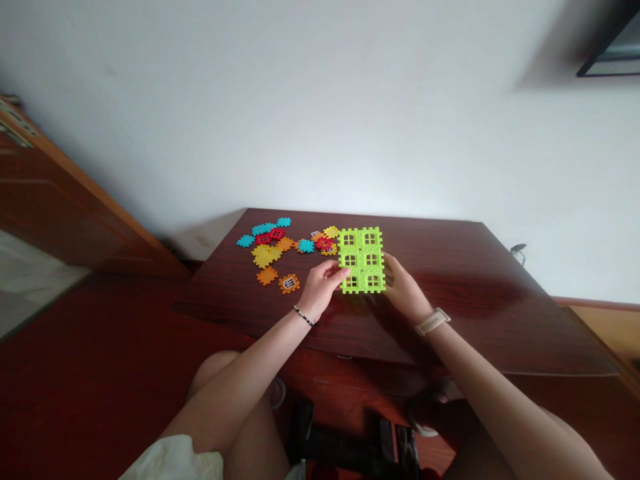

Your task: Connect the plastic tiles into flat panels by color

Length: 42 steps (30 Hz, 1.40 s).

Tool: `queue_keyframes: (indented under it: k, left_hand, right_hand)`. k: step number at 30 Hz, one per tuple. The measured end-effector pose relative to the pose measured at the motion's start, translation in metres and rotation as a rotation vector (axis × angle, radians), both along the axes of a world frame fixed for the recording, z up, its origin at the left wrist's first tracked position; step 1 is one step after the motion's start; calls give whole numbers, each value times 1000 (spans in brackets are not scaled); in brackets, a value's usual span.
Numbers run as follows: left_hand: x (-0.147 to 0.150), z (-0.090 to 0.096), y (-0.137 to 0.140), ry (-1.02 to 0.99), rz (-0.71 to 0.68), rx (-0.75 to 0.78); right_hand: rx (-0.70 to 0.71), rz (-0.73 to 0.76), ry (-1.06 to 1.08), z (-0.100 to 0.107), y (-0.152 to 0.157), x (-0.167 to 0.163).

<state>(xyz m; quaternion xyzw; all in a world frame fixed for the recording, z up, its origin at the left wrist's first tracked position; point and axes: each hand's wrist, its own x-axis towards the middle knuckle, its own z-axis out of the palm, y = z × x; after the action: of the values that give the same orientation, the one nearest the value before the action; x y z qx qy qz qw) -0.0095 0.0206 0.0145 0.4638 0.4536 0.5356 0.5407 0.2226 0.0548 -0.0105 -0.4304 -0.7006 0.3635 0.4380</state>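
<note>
A panel of joined light-green interlocking building tiles [361, 259], with window cut-outs in two columns, is held up above the table. My left hand [323, 283] grips its left edge, thumb on the front face and fingers behind. At the right edge, my right hand [404, 288] is closed around the side, its fingers partly hidden behind the panel. Left of the panel lie loose tiles: a turquoise tile [306, 246], a red tile [324, 243], yellow tiles [263, 257], and an orange tile with a white window [289, 284].
The dark brown table [465, 287] stands against a pale wall [320, 107]. More turquoise tiles [264, 229] lie near its back left corner. A wooden door [65, 180] is at the left. My knees and a dark stool frame [350, 447] are below the table's front edge.
</note>
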Motion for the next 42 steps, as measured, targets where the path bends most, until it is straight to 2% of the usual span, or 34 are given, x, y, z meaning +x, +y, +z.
queue_keyframes:
  k: [4, 7, 11, 17, 22, 25, 29, 35, 40, 42]
  left_hand:
    - [0, 0, 0, 24, 15, -1]
    - [3, -2, 0, 38, 24, 2]
    - [9, -8, 0, 48, 9, 5]
    - [13, -13, -3, 66, 1, 8]
    - [14, -11, -5, -43, -72, 23]
    - [13, -9, -6, -62, -102, 29]
    - [11, -11, -9, -6, -108, 29]
    - [9, -16, -11, 91, -177, 51]
    - [10, -18, -12, 137, -195, 56]
    - [11, -19, -11, 145, -199, 58]
  right_hand:
    - [-95, -41, 148, 15, -17, 14]
    - [-185, 9, 290, 27, -31, 12]
    - [-295, 28, 378, 27, -41, 0]
    - [-298, 7, 374, 17, -40, -3]
    - [-300, -23, 430, 28, -34, 12]
    - [-270, -146, 398, 37, -22, 41]
    - [-231, -296, 360, 39, 3, 103]
    - [-397, -542, 259, 26, 24, 193]
    - [-465, -597, 214, 8, 26, 233]
    - [-458, -618, 125, -1, 28, 245]
